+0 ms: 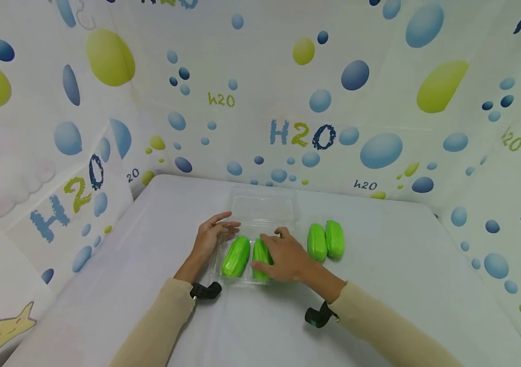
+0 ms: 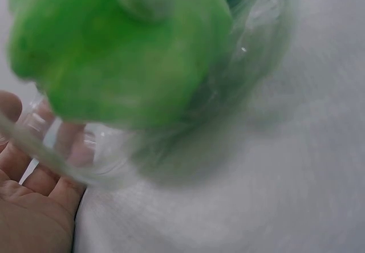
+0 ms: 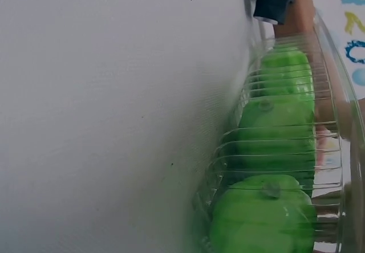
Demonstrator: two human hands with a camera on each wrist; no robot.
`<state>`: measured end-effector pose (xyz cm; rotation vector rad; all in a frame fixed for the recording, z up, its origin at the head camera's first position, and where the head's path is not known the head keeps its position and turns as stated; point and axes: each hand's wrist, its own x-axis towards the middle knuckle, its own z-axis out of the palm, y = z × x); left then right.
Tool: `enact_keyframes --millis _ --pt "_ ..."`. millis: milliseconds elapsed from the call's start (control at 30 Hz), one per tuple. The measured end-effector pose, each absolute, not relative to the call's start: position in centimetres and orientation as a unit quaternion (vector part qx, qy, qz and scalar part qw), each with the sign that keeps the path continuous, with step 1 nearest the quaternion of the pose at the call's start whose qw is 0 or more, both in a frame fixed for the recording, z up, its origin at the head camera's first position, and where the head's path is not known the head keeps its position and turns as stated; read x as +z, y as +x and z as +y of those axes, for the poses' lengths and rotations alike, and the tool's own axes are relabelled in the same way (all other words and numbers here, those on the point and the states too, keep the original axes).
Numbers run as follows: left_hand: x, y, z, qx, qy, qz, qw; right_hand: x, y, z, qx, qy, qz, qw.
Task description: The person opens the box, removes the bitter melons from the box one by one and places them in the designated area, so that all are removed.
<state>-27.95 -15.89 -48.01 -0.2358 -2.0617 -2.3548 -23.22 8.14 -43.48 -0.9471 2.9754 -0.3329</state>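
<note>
A clear plastic hinged box (image 1: 242,281) stands open on the table. Inside are bright green, ribbed, oblong pieces with rounded ends; their kind does not show. One green piece (image 1: 236,256) lies on the left, slightly slanted. Beside it, another green piece (image 1: 260,257) is partly covered by my right hand (image 1: 285,257), whose thumb and fingers curve down over the box's right part and hold a green piece (image 3: 262,219) largely hidden from above. My left hand (image 1: 207,239) is at the box's left side, fingers extended and loosely bent; its fingers (image 2: 65,145) show beside the clear wall.
The box's clear lid (image 1: 262,208) lies folded back, away from me. To the right of the box, two more green pieces (image 1: 326,240) lie side by side on the white tabletop (image 1: 380,285). A patterned curtain (image 1: 251,117) rises behind the table and at both sides.
</note>
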Motion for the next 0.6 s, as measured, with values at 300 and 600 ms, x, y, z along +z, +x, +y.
enact_keyframes --millis 300,600 --pt "-48.11 -27.76 -15.94 -0.750 -0.080 -0.657 0.000 -43.89 -23.02 7.50 -0.067 -0.298 0.952 0.020" --pt "-48.11 -27.76 -15.86 -0.751 -0.083 -0.655 0.005 -44.05 -23.02 7.13 -0.063 -0.291 0.954 0.029"
